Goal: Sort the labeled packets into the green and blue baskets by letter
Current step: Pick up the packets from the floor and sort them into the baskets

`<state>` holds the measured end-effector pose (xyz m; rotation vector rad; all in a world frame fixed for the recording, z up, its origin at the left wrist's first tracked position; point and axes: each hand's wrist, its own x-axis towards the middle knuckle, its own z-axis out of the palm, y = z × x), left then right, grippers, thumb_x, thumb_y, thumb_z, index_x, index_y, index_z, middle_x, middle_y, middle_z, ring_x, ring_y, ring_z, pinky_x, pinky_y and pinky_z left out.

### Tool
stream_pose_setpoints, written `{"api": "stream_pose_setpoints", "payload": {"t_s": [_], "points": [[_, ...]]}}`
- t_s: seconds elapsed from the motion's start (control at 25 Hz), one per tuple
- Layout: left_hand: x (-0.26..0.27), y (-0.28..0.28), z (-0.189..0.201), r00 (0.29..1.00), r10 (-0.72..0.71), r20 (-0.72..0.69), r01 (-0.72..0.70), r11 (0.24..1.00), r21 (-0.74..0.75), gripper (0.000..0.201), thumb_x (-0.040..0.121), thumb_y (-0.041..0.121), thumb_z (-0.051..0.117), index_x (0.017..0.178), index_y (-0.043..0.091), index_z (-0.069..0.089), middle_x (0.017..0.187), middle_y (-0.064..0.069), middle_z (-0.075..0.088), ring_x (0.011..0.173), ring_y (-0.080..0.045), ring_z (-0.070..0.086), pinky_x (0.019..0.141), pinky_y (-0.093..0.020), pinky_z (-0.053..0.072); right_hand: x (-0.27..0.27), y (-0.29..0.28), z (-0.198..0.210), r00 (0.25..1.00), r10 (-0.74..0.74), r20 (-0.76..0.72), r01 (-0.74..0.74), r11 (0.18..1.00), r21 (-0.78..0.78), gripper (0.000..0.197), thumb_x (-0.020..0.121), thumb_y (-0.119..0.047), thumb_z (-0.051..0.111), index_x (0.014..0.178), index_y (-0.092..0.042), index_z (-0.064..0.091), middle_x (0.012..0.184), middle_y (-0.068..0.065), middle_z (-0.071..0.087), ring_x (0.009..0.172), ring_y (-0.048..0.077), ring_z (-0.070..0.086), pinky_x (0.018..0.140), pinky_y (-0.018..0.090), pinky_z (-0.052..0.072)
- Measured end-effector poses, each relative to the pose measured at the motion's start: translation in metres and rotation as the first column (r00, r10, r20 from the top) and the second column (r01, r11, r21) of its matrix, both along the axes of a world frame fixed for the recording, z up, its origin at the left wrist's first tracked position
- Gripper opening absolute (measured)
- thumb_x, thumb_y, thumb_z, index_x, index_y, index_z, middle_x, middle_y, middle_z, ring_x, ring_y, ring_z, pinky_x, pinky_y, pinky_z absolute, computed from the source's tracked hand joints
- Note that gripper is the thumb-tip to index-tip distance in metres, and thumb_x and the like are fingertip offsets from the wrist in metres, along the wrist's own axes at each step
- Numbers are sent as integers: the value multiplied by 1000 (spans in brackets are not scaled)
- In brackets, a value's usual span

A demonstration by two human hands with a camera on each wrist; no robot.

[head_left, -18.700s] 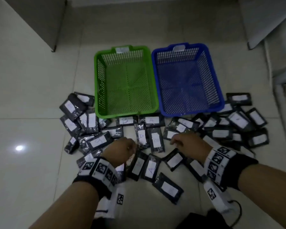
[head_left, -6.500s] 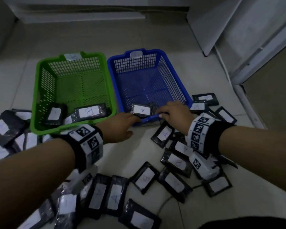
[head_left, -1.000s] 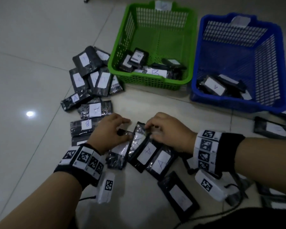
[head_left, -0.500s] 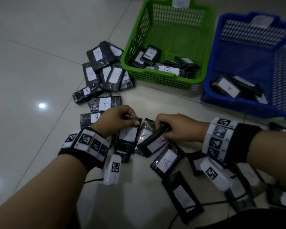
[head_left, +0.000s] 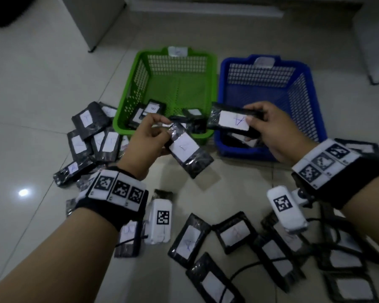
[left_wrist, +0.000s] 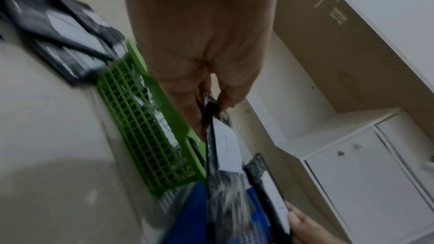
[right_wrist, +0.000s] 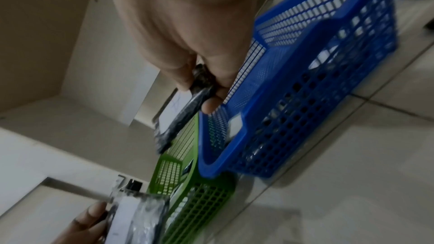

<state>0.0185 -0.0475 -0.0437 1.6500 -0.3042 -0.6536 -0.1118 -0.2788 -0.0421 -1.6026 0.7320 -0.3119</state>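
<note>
My left hand (head_left: 153, 136) pinches the top end of a black packet (head_left: 189, 150) with a white label, held in the air just before the green basket (head_left: 175, 62). My right hand (head_left: 269, 127) grips a second black packet marked A (head_left: 233, 120), lifted over the near left corner of the blue basket (head_left: 302, 68). In the left wrist view the left hand's fingers (left_wrist: 187, 103) clamp their packet (left_wrist: 225, 147) edge-on. The right wrist view shows thumb and fingers (right_wrist: 183, 75) round the other packet (right_wrist: 187, 107). Both baskets hold several packets at their near ends.
Several loose labelled packets (head_left: 92, 127) lie on the tiled floor left of the green basket, and more packets (head_left: 234, 235) lie near my wrists at the bottom right. Cables (head_left: 245, 270) trail among them. A cabinet (head_left: 92, 18) stands behind the baskets.
Both hands have lifted off the floor, each with a packet. They moved up and forward to the baskets' near rims. The head view swung to centre on both baskets.
</note>
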Motion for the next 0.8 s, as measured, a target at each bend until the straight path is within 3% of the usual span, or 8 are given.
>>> {"api": "stream_pose_setpoints", "payload": {"t_s": [0.08,0.16,0.28,0.36,0.44,0.56,0.68,0.8], "points": [[-10,-32,-1,999,33,11,-32,998,-48,16,92,4,51,93,17,60,98,-13,62,85,-23,61,83,-47,55,-12,-24,-6,982,-189,-22,189,982,-29,24,94,-4,51,115,-15,56,117,12,59,82,20,63,58,27,59],[-19,-63,-7,999,53,0,-53,995,-81,18,92,4,51,103,14,62,102,-8,65,86,-18,64,81,-37,57,-26,-43,-14,956,-280,-86,270,956,-112,32,91,-2,53,122,-11,56,119,12,59,92,22,62,64,26,59],[-30,-96,-26,993,0,121,-1,1000,7,30,86,12,57,115,18,62,109,-3,68,98,-17,66,91,-39,54,-45,-57,-18,947,-236,-218,157,932,-327,41,86,-4,60,126,-11,57,121,8,61,106,20,59,90,26,50],[-35,-108,-37,928,-171,332,86,963,254,40,86,19,57,126,18,58,123,-6,63,111,-20,61,100,-39,48,-57,-59,-16,932,-168,-322,10,898,-440,42,85,-6,61,126,-14,59,125,5,62,111,18,58,92,18,42],[-46,-118,-42,810,-358,465,138,886,442,47,90,16,54,136,15,49,141,-8,50,127,-23,49,108,-31,38,-72,-60,-14,915,-167,-368,-46,861,-506,38,86,-5,58,122,-14,64,122,6,65,107,15,60,80,9,37],[-65,-122,-41,703,-421,573,118,864,490,44,93,13,50,137,14,48,157,-9,19,137,-29,36,112,-33,32,-99,-62,-12,922,-212,-323,-4,831,-556,32,86,-4,55,112,-16,70,114,6,66,101,16,61,80,14,40],[-86,-136,-41,657,-370,657,148,918,368,32,88,10,54,118,16,62,146,-9,33,122,-30,48,102,-42,45,-139,-74,-12,907,-358,-221,180,805,-565,26,87,-3,54,96,-20,73,104,-1,68,93,11,62,81,15,43],[-122,-161,-36,521,-431,737,343,896,282,24,82,4,56,100,15,67,109,-4,54,102,-23,52,87,-39,50,-182,-90,-23,841,-503,-199,342,779,-525,25,86,-2,53,91,-19,70,96,-3,68,89,9,60,80,12,41]]}}
